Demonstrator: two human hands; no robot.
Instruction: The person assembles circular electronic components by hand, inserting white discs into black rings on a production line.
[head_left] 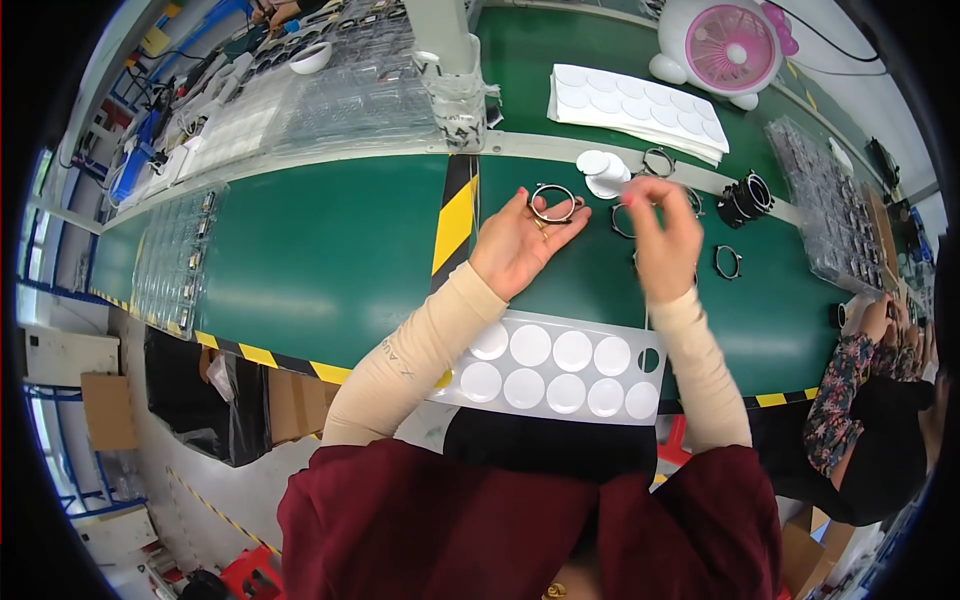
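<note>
Green bench [330, 240]: left hand [520, 245] holds ring [553, 203].

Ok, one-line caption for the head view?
Left hand holds a round metal ring; right hand pinches a white round sticker.

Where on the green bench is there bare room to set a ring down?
Bare: green bench between clear trays and striped divider. Crowded: around the left hand, right hand, loose rings and disc sheet.
</note>
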